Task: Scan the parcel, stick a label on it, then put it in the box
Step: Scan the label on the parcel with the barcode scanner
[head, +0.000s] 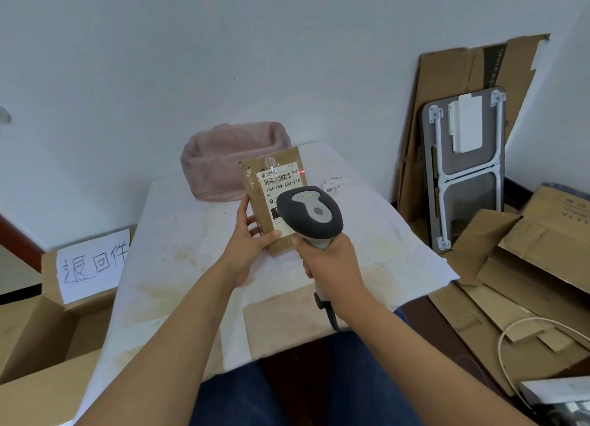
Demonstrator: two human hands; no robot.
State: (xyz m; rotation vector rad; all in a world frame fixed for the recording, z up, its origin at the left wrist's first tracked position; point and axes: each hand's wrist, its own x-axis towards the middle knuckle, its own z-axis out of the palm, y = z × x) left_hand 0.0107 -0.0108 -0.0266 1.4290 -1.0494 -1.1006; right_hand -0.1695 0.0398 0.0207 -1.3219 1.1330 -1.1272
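Observation:
My left hand (252, 243) holds a flat brown parcel (260, 189) tilted upright above the table, gripping its lower left edge. A white shipping label with a barcode (282, 180) faces me. My right hand (329, 263) grips the handle of a grey and white barcode scanner (309, 213), whose head covers the parcel's lower right part. A red scan dot (302, 171) glows at the label's right end. Small white paper labels (332, 186) lie on the table behind the scanner. An open cardboard box (41, 330) with a handwritten paper sign (94, 264) stands on the floor at the left.
A white cloth covers the table (191, 250). A pink bag (230, 160) sits at the table's far edge against the wall. Flattened cardboard (517, 298), a folded grey table (463, 170) and a white cable (510, 336) crowd the floor on the right.

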